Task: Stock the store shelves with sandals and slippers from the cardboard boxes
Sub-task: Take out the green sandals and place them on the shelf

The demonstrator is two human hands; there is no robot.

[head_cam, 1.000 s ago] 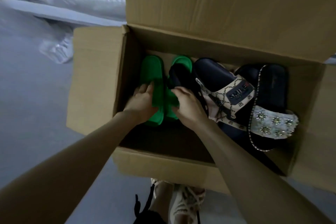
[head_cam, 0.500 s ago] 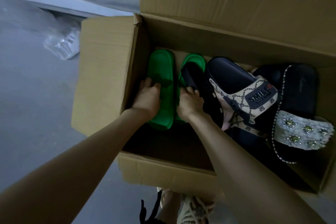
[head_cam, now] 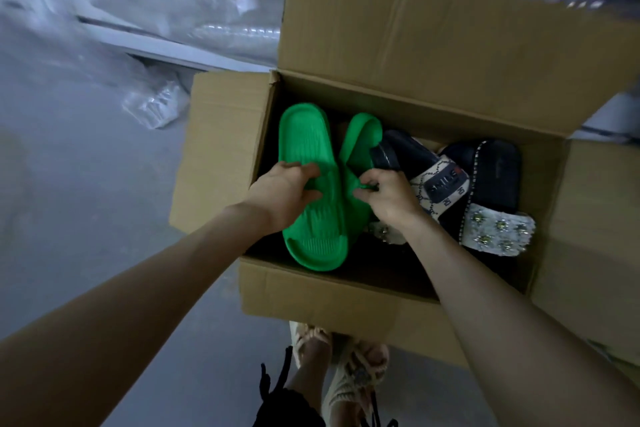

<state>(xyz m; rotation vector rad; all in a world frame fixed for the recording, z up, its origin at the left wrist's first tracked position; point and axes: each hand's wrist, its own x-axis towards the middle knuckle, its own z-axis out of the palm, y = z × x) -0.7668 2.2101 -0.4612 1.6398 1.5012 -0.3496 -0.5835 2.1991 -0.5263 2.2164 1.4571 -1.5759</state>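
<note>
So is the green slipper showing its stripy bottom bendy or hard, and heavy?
Probably light: the left hand holds the green slipper up by one edge. It holds its shape there, so likely springy, not floppy. Its ridged sole should grip rather than slide.

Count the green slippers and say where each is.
2. First green slipper: box's left end, held by the left hand. Second green slipper: just right of it, pinched by the right hand. Others may lie hidden underneath.
</note>
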